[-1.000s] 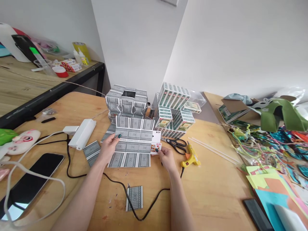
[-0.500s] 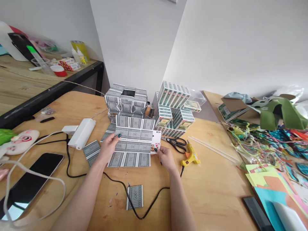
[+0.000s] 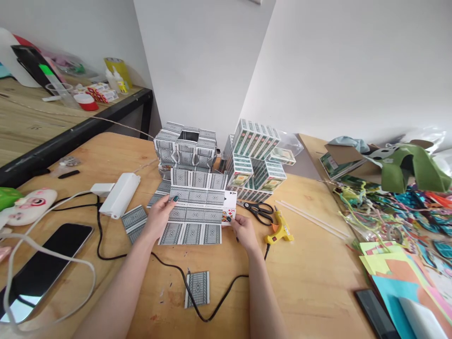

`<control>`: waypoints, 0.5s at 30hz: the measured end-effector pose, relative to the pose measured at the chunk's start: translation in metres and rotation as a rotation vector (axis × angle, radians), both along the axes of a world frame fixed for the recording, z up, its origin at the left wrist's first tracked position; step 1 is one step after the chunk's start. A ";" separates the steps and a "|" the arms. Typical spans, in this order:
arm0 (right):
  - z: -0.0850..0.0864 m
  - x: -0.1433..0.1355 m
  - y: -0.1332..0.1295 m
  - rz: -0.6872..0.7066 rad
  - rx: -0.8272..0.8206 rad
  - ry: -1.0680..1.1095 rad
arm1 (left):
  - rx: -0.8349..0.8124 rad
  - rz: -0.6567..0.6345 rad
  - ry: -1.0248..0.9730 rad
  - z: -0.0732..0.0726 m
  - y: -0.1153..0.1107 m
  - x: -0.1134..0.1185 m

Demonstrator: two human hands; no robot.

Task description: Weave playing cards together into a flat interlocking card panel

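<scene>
A panel of playing cards [image 3: 196, 215], several rows joined with grey patterned backs up, is held in front of me. My left hand [image 3: 160, 214] grips its left side, thumb on top. At the right edge, my right hand [image 3: 243, 228] pinches the face-up cards [image 3: 229, 207] that stick out from the panel; an ace and a red court card show. Behind the panel stands a hollow structure of folded cards [image 3: 185, 148]. Loose joined cards [image 3: 134, 221] lie left of my left hand, and another card piece [image 3: 197, 289] lies nearer me under a black cable.
Stacked card boxes [image 3: 254, 155] stand at the back right. Black scissors [image 3: 259, 212], a yellow glue gun [image 3: 280, 228] and glue sticks [image 3: 310, 219] lie right of my hand. A white power strip [image 3: 120, 195] and phone [image 3: 49, 268] are left; coloured paper [image 3: 395, 273] is right.
Almost nothing differs. Both hands keep their grip on the card panel, and the view has shifted very slightly.
</scene>
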State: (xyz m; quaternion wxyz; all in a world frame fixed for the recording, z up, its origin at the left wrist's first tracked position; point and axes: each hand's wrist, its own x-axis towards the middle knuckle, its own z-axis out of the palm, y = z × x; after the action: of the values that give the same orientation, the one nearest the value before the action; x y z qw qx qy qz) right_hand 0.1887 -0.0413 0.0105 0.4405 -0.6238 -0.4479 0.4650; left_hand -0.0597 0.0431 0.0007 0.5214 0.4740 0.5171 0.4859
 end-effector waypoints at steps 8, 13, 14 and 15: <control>0.002 -0.007 -0.004 -0.135 0.096 0.077 | -0.089 -0.058 -0.134 0.004 -0.002 -0.001; 0.000 -0.008 -0.007 -0.131 0.128 0.155 | -0.130 -0.110 -0.195 0.006 -0.007 0.001; -0.002 -0.008 -0.007 -0.121 0.116 0.184 | -0.114 -0.107 -0.185 0.006 -0.008 0.002; -0.003 -0.008 -0.007 -0.108 0.106 0.220 | -0.095 -0.105 -0.170 0.006 -0.009 0.003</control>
State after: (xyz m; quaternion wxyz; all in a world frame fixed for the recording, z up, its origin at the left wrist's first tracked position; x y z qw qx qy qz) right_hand 0.1810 -0.0479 0.0075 0.5438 -0.5681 -0.3867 0.4817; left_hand -0.0565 0.0342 0.0071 0.6100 0.4323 0.4678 0.4714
